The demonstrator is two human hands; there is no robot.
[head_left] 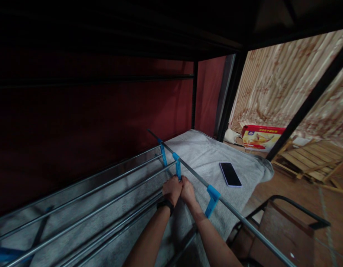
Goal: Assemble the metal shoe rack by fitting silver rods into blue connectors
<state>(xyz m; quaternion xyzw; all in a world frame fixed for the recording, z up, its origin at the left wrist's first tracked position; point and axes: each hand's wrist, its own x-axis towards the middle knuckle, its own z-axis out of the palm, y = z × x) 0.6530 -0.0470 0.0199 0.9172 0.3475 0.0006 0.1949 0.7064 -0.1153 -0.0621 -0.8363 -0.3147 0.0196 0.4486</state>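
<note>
Head view: blue bracket hangs from the metal bar over grey cloth.
I see left hand and right hand curled closed, touching, pinching the bracket's lower end.

Red box | yellow characters along top | too small to read

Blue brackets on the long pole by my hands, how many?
3: far bracket by the pole's tip, middle bracket at the left hand, near bracket farther right. Others may be hidden.

Dim light — red wall, patterned curtain, tiled floor, brown chair
</note>
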